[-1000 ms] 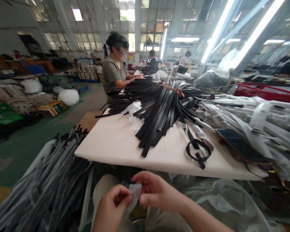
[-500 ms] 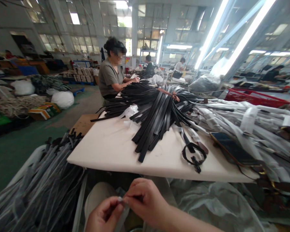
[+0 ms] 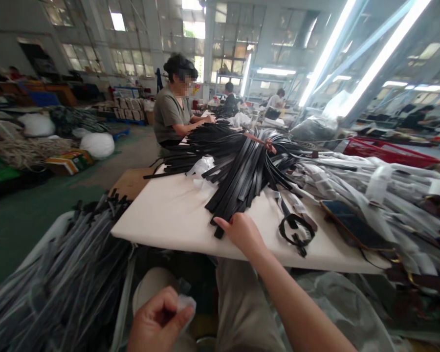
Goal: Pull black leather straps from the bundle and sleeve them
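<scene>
The right hand (image 3: pixel 244 232) has left the clear sleeve (image 3: pixel 185 304), its open grip touching the black straps (image 3: pixel 238 181); the left hand (image 3: pixel 157 318) pinches the sleeve.

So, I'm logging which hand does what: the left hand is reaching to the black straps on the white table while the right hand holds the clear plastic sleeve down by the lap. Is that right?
The hands are swapped. In the head view, the right hand reaches to the black straps on the white table, while the left hand holds the clear plastic sleeve by the lap.
</scene>
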`<state>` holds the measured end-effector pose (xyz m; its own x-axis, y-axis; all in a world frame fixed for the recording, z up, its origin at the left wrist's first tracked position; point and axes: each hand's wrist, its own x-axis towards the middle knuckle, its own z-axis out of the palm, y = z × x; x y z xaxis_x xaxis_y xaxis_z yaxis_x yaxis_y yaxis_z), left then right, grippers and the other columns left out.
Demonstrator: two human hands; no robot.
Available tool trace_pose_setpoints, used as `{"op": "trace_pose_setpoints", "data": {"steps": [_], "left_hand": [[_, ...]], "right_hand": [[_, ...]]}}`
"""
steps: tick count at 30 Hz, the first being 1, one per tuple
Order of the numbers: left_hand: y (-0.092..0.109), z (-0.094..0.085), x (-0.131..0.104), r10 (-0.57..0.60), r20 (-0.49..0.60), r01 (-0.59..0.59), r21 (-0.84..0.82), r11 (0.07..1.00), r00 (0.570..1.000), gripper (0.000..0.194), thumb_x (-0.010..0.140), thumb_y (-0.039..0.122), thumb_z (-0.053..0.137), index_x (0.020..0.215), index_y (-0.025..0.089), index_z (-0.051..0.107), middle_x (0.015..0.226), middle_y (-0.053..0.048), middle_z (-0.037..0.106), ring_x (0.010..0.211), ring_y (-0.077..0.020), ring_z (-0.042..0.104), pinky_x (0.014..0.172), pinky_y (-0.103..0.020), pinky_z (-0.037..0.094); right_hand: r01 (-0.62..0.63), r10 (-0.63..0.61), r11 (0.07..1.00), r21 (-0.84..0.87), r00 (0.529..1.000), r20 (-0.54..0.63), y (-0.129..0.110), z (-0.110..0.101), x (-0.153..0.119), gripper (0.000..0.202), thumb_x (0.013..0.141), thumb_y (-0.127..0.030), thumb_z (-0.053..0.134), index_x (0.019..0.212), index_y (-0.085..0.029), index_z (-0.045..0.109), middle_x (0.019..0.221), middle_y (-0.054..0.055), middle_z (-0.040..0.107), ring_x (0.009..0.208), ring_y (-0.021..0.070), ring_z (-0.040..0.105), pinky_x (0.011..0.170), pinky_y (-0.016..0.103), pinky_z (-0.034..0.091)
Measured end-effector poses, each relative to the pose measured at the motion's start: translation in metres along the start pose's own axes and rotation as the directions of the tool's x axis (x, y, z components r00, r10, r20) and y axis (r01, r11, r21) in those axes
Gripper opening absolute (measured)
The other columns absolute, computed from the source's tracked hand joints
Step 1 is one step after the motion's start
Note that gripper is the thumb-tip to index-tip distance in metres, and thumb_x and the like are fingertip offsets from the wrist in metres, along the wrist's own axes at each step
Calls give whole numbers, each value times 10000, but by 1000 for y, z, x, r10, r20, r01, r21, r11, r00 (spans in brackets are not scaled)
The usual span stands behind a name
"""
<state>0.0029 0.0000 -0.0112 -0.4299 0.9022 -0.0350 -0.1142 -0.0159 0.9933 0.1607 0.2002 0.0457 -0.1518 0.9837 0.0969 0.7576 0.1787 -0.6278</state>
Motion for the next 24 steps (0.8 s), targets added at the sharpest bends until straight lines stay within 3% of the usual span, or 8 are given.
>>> {"op": "trace_pose_setpoints", "data": {"steps": [5,7,10,12,14,16,20,24], "left_hand": [[19,0,-10,74,-11,-72,99,992,997,350,673,386,828,530,179,585,582,61,440,571,-107,432,577,-213,335],[22,-4,-14,80,-12,-77,140,987,997,304,659,350,835,534,183,614,575,61,444,563,-110,427,564,-217,320],[24,-10,-19,74,15,-76,212,974,997,232,637,301,839,550,194,653,575,56,477,560,-113,439,556,-219,316],[26,-11,-20,41,54,-54,278,959,998,170,656,262,811,567,204,678,598,40,532,587,-125,485,573,-221,340],[28,-9,-21,13,88,-42,328,944,996,124,683,203,760,580,214,692,615,29,570,607,-136,518,591,-222,365],[32,-7,-22,14,102,-49,344,938,995,122,683,161,731,583,218,689,610,30,575,596,-136,518,584,-220,371],[35,-4,-22,18,77,-44,355,934,997,154,634,185,794,558,208,662,594,43,547,574,-125,489,571,-215,358],[32,-5,-22,-13,93,-17,318,948,996,119,625,186,799,584,207,690,612,38,545,589,-129,483,569,-214,352]], "right_hand": [[-14,9,995,98,999,50,12,-6,12,437,792,-334,663,450,-235,410,407,-15,447,451,135,385,506,305,207],[-20,-1,981,194,994,107,16,-16,6,451,800,-388,628,452,-241,381,372,-40,392,416,114,341,476,289,205],[-57,-44,927,372,965,259,14,-29,-22,465,809,-621,498,544,-254,393,395,-59,377,364,102,309,406,259,227],[-119,-110,863,490,904,414,5,-32,-50,534,772,-761,424,600,-256,412,413,-64,380,322,96,294,354,249,241],[-171,-248,773,611,805,539,-7,-30,-78,556,759,-766,507,607,-234,453,429,-57,397,325,88,310,341,237,239],[-130,-398,690,712,754,523,-19,-27,-95,501,822,-644,595,609,-201,497,462,-45,428,380,83,343,372,225,234],[219,-580,644,733,765,280,-29,-25,-98,464,920,-455,578,557,-184,479,537,-43,390,506,97,329,469,249,254],[363,-707,610,704,650,278,-23,-28,-89,373,948,-393,558,662,-167,640,618,-12,501,588,128,445,568,258,353]]}}
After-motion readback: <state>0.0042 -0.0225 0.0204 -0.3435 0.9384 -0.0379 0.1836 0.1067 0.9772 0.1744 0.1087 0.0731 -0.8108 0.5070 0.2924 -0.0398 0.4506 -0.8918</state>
